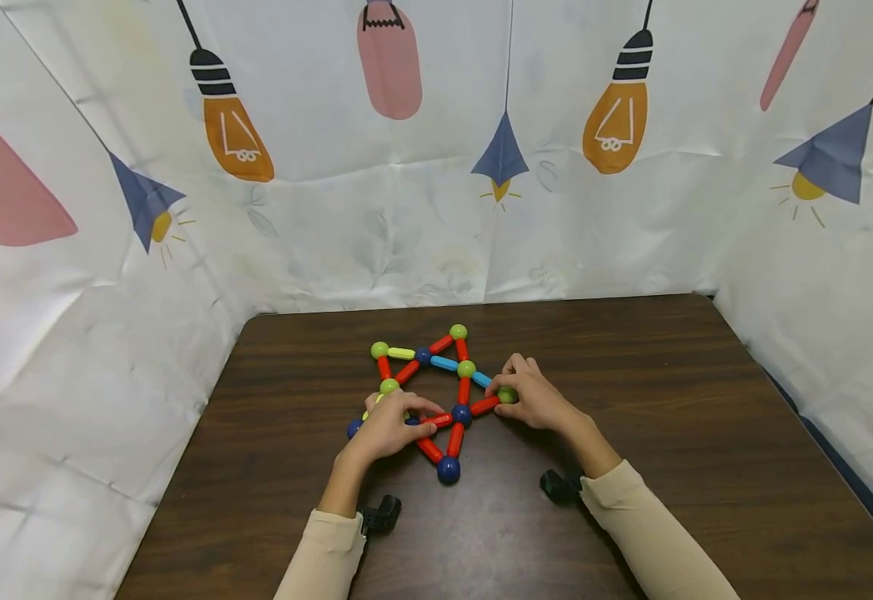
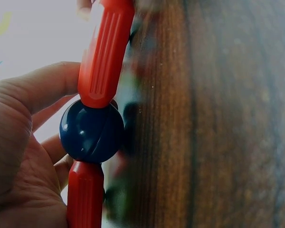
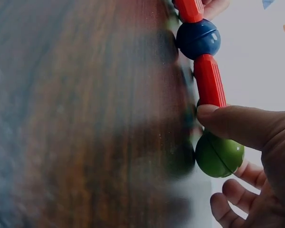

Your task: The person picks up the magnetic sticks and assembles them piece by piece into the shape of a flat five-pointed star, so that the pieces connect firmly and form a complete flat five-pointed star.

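A flat star-shaped figure of magnetic rods and balls lies on the table, with red, yellow-green and light blue rods (image 1: pixel 444 363) joining green and dark blue balls (image 1: pixel 449 470). My left hand (image 1: pixel 391 427) is over its lower left part, thumb and fingers at a red rod (image 2: pixel 106 52) beside a dark blue ball (image 2: pixel 91 131); the hand hides some pieces there. On the figure's right, my right hand (image 1: pixel 532 396) pinches around a green ball (image 3: pixel 219 154), its thumb where that ball meets a red rod (image 3: pixel 210 80). A light blue rod (image 1: pixel 484 380) also reaches toward this corner.
The dark brown wooden table (image 1: pixel 669 400) extends around the figure on all sides. Behind it hangs a white curtain (image 1: pixel 421 233) printed with lamps and bulbs. Black wrist cameras (image 1: pixel 382 514) are worn near both sleeves (image 1: pixel 654 525).
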The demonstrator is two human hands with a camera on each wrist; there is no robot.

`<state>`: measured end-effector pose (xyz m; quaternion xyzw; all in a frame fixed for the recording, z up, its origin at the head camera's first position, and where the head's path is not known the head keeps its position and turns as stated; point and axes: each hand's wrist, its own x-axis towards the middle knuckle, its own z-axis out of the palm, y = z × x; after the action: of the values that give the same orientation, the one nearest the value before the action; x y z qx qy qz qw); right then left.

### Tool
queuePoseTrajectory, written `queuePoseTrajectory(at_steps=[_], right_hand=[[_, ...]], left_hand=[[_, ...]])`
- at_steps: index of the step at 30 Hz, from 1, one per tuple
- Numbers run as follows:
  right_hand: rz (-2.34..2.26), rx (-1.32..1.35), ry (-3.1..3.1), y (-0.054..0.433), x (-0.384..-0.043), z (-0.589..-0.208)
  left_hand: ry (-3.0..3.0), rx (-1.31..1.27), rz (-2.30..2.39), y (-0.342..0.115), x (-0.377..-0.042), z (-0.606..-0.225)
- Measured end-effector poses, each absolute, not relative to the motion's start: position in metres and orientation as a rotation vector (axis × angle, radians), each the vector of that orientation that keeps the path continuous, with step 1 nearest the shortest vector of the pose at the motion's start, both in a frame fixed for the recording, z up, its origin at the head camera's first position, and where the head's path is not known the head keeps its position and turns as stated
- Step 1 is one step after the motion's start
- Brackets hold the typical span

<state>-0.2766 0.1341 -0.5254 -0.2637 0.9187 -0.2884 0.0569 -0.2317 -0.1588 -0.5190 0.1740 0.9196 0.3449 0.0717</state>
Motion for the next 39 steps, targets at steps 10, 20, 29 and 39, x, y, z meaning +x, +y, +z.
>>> queuePoseTrajectory(at_steps=[10,20,29,39], right_hand=[[-1.089,-0.737,2.635,0.156,-0.277,-0.521],[-1.101,-0.637,2.547,0.164,-0.273,-0.514],[-1.159,-0.586,2.533,0.174,-0.276,-0.519],[-1.187,-0.527,2.519,0.194,-0.278,-0.516]], left_hand=[[2.754,0.524,1.039,-0.159,-0.231,-0.517],[2.748,0.536,1.062,-0.161,-0.231,-0.517],[2.803,0.467,1.052,-0.145,-0.226,-0.519],[2.955,0.229,0.947,-0.110,-0.223,-0.516]])
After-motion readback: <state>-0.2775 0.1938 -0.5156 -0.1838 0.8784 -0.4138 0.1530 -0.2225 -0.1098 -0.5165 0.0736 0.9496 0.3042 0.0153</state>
